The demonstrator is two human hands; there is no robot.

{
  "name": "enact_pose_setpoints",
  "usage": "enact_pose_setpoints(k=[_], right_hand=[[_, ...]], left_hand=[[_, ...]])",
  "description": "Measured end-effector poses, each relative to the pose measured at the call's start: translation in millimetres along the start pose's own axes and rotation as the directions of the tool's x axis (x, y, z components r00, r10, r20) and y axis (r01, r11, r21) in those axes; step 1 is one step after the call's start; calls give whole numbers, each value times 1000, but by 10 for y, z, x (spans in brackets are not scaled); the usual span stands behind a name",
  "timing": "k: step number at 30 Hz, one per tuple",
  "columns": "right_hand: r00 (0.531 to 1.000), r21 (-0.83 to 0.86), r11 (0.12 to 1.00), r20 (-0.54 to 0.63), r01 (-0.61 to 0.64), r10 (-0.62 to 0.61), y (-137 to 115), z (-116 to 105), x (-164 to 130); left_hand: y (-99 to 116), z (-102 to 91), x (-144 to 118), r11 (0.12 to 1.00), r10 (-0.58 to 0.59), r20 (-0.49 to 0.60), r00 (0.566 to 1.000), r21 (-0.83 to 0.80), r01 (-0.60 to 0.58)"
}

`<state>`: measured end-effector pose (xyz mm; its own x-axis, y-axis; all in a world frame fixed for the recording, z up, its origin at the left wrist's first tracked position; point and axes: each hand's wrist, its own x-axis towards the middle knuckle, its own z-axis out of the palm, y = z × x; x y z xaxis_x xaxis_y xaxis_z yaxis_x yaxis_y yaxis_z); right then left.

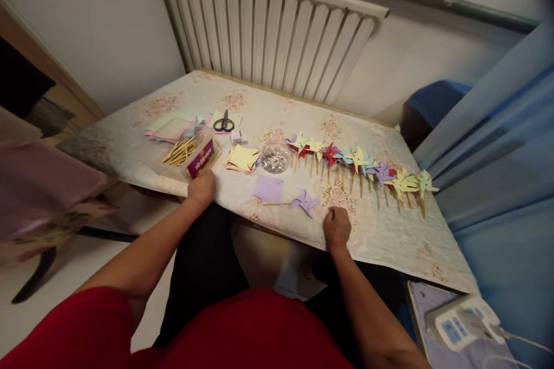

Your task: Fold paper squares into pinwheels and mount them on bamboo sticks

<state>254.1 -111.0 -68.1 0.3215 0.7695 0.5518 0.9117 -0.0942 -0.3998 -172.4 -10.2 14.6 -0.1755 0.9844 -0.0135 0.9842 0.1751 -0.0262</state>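
My left hand [202, 186] rests as a fist on the table's front edge, beside a clear plastic box [171, 169] of wooden sticks [179, 153] with a purple label. My right hand [337, 228], also curled into a fist, lies on the cloth farther right. Nothing shows in either hand. Between them are a purple paper pinwheel [304, 203] on a stick and a flat purple paper square [269, 189]. Behind these stand a round clear container [275, 159] of small shiny pieces and a stack of yellow paper squares [242, 159].
Several finished pinwheels [358, 157] in mixed colours lie in a row toward the right. Black-handled scissors [224, 122] lie on paper at the back left, near a small box [238, 137]. A radiator [268, 34] borders the table; a blue curtain [497, 184] hangs at right.
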Motion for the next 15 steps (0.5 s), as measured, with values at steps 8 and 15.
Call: enact_pose_setpoints(k=[8,15], right_hand=[[1000,-10,1000,0,1,-1,-1,4,-1],[1000,-5,1000,-1,-4,4,0,5,-1]], left_hand=[[-78,73,70,999,-41,15,999,24,40],[-20,-50,104,997,-38,86,996,-65,43]])
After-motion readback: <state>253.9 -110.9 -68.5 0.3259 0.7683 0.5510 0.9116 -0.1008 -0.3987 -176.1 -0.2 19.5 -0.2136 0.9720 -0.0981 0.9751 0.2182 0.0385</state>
